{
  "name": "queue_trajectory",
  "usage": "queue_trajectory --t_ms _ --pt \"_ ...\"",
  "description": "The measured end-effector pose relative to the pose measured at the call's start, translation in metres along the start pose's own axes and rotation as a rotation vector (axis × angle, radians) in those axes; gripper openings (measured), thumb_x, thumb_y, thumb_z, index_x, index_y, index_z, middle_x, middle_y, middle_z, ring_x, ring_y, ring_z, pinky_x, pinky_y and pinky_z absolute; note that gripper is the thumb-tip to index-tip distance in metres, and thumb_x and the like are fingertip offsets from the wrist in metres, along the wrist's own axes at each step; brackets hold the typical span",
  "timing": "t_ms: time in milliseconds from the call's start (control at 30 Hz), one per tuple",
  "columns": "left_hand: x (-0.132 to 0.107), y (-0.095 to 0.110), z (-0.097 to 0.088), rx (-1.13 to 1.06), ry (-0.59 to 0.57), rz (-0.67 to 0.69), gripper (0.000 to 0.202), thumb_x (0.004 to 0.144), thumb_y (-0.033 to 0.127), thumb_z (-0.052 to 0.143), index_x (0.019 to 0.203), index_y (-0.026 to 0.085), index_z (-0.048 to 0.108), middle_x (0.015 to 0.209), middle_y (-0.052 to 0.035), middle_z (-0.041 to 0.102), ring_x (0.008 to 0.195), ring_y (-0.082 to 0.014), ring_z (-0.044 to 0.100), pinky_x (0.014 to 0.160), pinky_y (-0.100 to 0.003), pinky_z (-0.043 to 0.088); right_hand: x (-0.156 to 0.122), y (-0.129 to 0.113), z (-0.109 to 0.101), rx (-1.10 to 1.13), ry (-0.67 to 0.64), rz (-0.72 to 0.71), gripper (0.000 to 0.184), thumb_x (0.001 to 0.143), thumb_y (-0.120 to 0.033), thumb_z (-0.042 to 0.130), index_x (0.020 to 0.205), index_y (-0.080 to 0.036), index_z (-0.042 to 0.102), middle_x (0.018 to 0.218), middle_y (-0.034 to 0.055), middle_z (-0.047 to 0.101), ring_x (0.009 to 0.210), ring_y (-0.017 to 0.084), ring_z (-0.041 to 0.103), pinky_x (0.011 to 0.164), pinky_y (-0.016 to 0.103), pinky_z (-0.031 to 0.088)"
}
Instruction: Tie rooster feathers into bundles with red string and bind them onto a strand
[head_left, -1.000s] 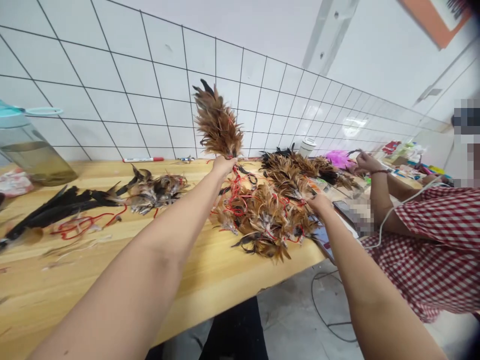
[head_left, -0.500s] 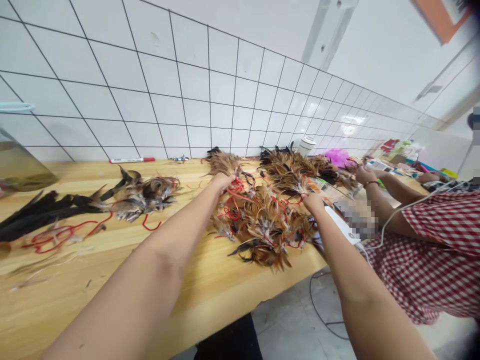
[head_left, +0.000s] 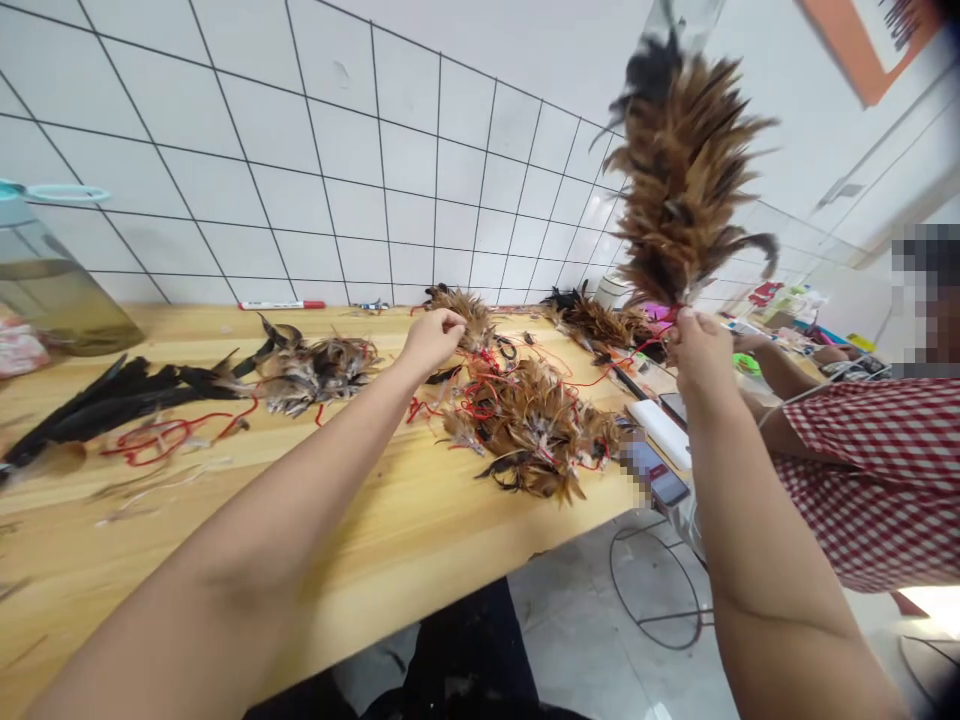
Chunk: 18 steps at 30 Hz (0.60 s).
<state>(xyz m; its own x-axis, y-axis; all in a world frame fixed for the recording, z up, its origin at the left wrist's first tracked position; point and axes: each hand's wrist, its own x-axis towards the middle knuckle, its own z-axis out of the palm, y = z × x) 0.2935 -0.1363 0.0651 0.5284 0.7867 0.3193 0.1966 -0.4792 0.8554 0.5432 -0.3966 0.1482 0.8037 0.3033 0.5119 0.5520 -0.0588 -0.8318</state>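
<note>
My right hand [head_left: 699, 345] is closed round the base of a brown feather bunch [head_left: 679, 180] and holds it upright above the table's right end. My left hand [head_left: 433, 337] reaches across the wooden table [head_left: 420, 540], fingers curled on a small feather bunch [head_left: 466, 307] that lies at the far edge of a pile of brown feather bunches [head_left: 536, 425] tied with red string.
Dark feathers [head_left: 112, 400] and a grey-brown bunch [head_left: 319, 368] lie at the left with loose red string [head_left: 161, 437]. A jar [head_left: 52, 290] stands far left and a red marker [head_left: 281, 304] lies by the tiled wall. A person in a red checked shirt [head_left: 877, 470] sits at right, by a phone [head_left: 651, 470].
My left hand has laid its feather bunch down on the table. My right hand has lifted a bunch out of the pile and raised it high.
</note>
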Motion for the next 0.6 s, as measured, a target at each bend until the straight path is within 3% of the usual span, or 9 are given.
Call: queue_trajectory --t_ms 133,233,433,600 --pt "-0.046 0.033 -0.017 -0.050 -0.119 0.151 0.018 0.083 0.024 0.059 0.092 0.016 0.072 0.098 -0.0066 0.073 0.088 -0.0197 0.062 0.088 -0.033 0.047 -0.043 -0.049 -0.001 0.274 -0.017 0.058 0.034 0.094 -0.037 0.054 0.069 -0.024 0.036 0.055 -0.0078 0.034 0.044 0.007 0.026 0.045 0.026 0.016" --pt "-0.077 0.045 -0.026 -0.102 -0.183 0.192 0.018 0.084 0.025 0.058 0.091 0.017 0.073 0.097 -0.0055 0.072 0.085 -0.0181 0.062 0.085 -0.031 0.047 -0.083 -0.067 0.009 0.429 -0.037 0.070 0.039 0.090 -0.041 0.060 0.069 -0.023 0.033 0.055 -0.0084 0.032 0.045 0.006 0.025 0.043 0.022 0.014" --pt "-0.120 0.053 -0.031 -0.241 -0.257 0.203 0.022 0.086 0.028 0.057 0.097 0.015 0.071 0.096 -0.0058 0.071 0.083 -0.0161 0.062 0.081 -0.029 0.048 -0.158 -0.070 0.047 0.591 -0.220 0.160 0.055 0.075 -0.059 0.072 0.068 -0.023 0.031 0.056 -0.0095 0.031 0.043 0.004 0.026 0.039 0.017 0.018" --pt "-0.139 0.055 -0.011 -0.469 -0.437 0.212 0.044 0.085 0.026 0.062 0.128 0.015 0.058 0.111 -0.0095 0.069 0.092 -0.0162 0.064 0.084 -0.030 0.051 -0.203 -0.075 0.077 0.745 -0.318 0.280 0.054 0.068 -0.056 0.079 0.067 -0.021 0.038 0.054 -0.0095 0.034 0.044 0.003 0.026 0.038 0.015 0.020"
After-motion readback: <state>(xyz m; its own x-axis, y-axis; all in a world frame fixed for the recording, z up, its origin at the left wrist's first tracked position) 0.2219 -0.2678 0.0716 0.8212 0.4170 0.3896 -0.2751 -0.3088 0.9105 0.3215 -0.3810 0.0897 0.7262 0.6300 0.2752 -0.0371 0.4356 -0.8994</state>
